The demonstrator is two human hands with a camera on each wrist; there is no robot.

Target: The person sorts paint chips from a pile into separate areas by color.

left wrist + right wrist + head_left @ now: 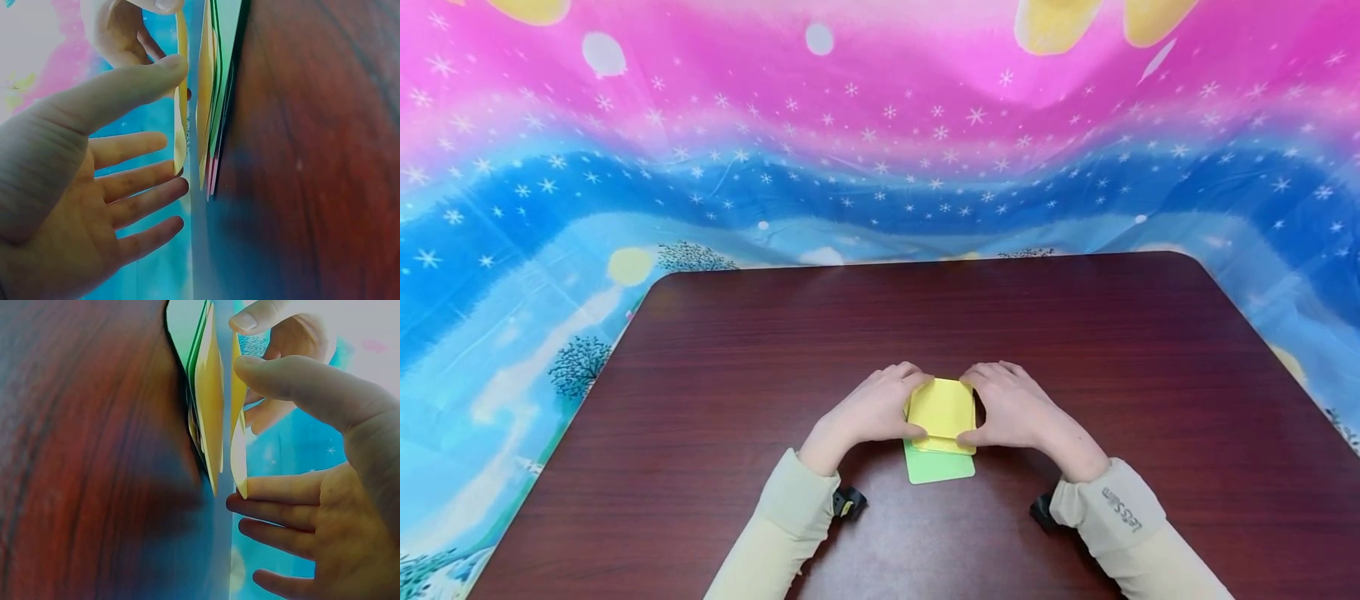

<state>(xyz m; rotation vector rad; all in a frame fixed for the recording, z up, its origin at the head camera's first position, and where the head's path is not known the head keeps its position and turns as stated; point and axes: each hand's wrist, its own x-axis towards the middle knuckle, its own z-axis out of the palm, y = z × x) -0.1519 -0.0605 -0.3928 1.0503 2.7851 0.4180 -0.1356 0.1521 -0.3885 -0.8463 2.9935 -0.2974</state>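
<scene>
Thumbs [916, 431] nearside, left grip [876, 407], right grip [1013, 408] either side of yellow card [942, 408]

A dark reddish-brown table [700, 375] with wood grain had a straight far edge and rounded far corners. About midway between its left and right edges, well away from the far edge, lay a loose, thin pile of sheets [209, 394]: a green sheet [940, 468] jutted nearest, below a yellow one [943, 447], with pinkish edges [210, 178] between layers.
</scene>
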